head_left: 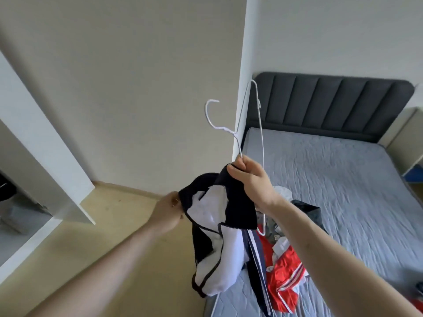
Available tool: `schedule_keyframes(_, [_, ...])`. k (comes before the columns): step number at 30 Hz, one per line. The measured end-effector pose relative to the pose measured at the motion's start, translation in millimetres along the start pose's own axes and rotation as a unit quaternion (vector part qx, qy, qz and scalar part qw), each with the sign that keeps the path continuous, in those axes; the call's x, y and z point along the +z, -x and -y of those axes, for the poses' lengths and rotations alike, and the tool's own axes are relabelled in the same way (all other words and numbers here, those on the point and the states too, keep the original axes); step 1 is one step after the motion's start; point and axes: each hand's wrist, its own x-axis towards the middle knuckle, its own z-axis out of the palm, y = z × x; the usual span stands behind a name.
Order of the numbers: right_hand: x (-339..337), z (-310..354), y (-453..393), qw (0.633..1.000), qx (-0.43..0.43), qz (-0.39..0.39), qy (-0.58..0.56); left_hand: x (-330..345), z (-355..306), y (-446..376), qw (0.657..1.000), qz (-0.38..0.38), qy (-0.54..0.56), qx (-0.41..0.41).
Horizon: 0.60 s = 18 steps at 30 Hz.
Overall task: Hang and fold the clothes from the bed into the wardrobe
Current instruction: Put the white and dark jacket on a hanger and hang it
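White wire hanger (249, 138) and the collar of a navy-and-white jacket (219, 216) are gripped together in the right hand (251, 179), fingers curled tight. At nine o'clock of the jacket, the left hand (168, 211) pinches its edge. Red clothes (281, 271) lie on the grey bed (343, 179) at five o'clock.
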Motion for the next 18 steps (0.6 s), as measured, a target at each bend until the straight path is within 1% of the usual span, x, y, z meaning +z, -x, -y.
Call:
schedule_keyframes(3, [-5, 10, 0, 1.0, 0.007, -0.011, 0.021, 48, 3, 9, 0.987, 0.111, 0.091, -0.078])
schedule_keyframes(4, [-8, 13, 1, 0.999, 0.007, -0.017, 0.026, 66, 5, 13, 0.977, 0.126, 0.131, -0.11])
schedule_keyframes(5, [-12, 16, 2, 0.999, 0.012, -0.023, 0.031, 85, 8, 17, 0.964, 0.125, 0.181, -0.147])
schedule_keyframes(6, [-15, 18, 3, 0.999, 0.016, -0.028, 0.037, 105, 10, 20, 0.944, 0.108, 0.247, -0.188])
schedule_keyframes(7, [-19, 20, 4, 0.998, 0.019, -0.036, 0.046, 122, 10, 23, 0.914, 0.076, 0.324, -0.231])
schedule_keyframes(9, [-28, 25, 6, 0.996, 0.017, -0.061, 0.064, 146, 8, 32, 0.828, 0.009, 0.469, -0.309])
schedule_keyframes(10, [-31, 27, 7, 0.994, 0.014, -0.073, 0.073, 155, 8, 37, 0.797, 0.004, 0.509, -0.325])
schedule_keyframes(11, [-35, 29, 8, 0.993, 0.01, -0.082, 0.08, 163, 8, 41, 0.792, 0.025, 0.52, -0.32])
schedule_keyframes(13, [-40, 29, 11, 0.993, 0.008, -0.092, 0.078, 175, 3, 48, 0.816, 0.087, 0.496, -0.285])
schedule_keyframes(15, [-45, 28, 12, 0.992, 0.005, -0.094, 0.079, 181, -7, 45, 0.846, 0.122, 0.461, -0.24])
schedule_keyframes(16, [-47, 28, 13, 0.992, 0.004, -0.094, 0.082, 181, -13, 41, 0.854, 0.138, 0.453, -0.214])
schedule_keyframes(18, [-49, 27, 13, 0.992, 0.0, -0.088, 0.087, 180, -23, 34, 0.859, 0.168, 0.448, -0.183])
